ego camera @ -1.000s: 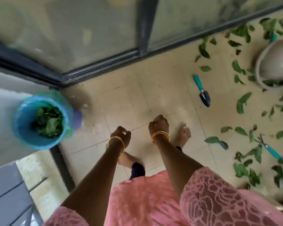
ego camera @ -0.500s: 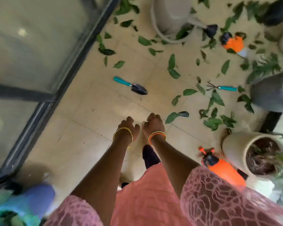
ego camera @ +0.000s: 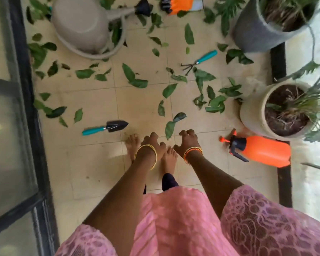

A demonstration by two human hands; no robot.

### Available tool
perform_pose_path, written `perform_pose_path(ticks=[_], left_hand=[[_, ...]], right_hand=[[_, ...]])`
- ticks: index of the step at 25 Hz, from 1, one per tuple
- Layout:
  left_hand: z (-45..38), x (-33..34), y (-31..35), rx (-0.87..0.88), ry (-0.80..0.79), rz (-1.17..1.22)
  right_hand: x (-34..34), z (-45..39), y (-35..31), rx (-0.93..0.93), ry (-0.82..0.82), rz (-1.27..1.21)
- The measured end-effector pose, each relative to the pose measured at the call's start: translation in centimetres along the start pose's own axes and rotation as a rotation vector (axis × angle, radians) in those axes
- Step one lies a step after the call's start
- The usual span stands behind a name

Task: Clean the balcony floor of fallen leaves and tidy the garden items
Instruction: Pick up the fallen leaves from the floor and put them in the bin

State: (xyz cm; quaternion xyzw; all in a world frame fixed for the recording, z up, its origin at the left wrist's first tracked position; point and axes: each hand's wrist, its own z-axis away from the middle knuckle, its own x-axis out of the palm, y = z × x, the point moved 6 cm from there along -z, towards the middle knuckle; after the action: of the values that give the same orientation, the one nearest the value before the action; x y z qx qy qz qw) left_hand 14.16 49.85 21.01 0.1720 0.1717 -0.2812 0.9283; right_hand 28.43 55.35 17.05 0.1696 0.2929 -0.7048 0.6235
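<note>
Beige tiled floor [ego camera: 92, 163], leaves [ego camera: 135, 78] scattered, trowel [ego camera: 107, 127], rake [ego camera: 198, 61], sprayer [ego camera: 262, 151], pots. Left hand [ego camera: 151, 145], right hand [ego camera: 187, 142] empty, fingers loosely curled. No readable writing.

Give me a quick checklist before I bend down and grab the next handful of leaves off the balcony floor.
1. Both hands free: ok. The left hand and right hand hold nothing.
2. Leaves within reach: ok. The nearest leaf lies just ahead of the right hand.
3. Sharp tools clear of the grab: not ok. The trowel lies near the left foot, and the hand rake sits among the leaves.
4. Footing clear: not ok. The orange sprayer lies on its side close by.
5. Bin for the leaves at hand: cannot tell. It is not in view.
</note>
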Motion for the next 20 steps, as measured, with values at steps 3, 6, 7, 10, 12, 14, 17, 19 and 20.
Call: perform_pose_path(ticks=[3, 6, 7, 10, 12, 14, 17, 19, 20], left_hand=[[-5.3, 1.4, -0.7, -0.015, -0.039, -0.089], [-12.1, 2.4, -1.3, -0.029, -0.091, -0.157], [-14.2, 2.7, -1.5, -0.033, -0.107, -0.148], [-19.8, 3.6, -2.5, -0.05, -0.132, -0.132], [-22.9, 4.3, -3.4, -0.067, -0.151, -0.154], [-24.5, 4.5, -4.0, -0.095, -0.164, -0.177], [-26.0, 4.6, -4.0, -0.104, -0.184, -0.166], [-26.8, 4.8, -3.6, -0.102, -0.195, -0.136], [-27.1, 4.7, -3.2, -0.093, -0.195, -0.123]], right_hand=[[1.9, -4.4, 2.3, 0.055, -0.02, -0.062], [5.2, -10.6, 3.3, 0.032, 0.005, -0.053], [6.4, -12.8, 3.3, 0.008, 0.003, -0.014], [10.1, -18.8, 3.2, -0.088, -0.032, 0.132], [12.0, -21.7, 4.2, -0.088, -0.017, 0.169], [13.0, -22.5, 5.1, -0.064, 0.04, 0.152], [13.4, -22.2, 5.6, -0.085, 0.143, 0.145], [13.3, -22.0, 5.7, -0.106, 0.192, 0.113], [13.2, -22.1, 5.6, -0.125, 0.215, 0.079]])
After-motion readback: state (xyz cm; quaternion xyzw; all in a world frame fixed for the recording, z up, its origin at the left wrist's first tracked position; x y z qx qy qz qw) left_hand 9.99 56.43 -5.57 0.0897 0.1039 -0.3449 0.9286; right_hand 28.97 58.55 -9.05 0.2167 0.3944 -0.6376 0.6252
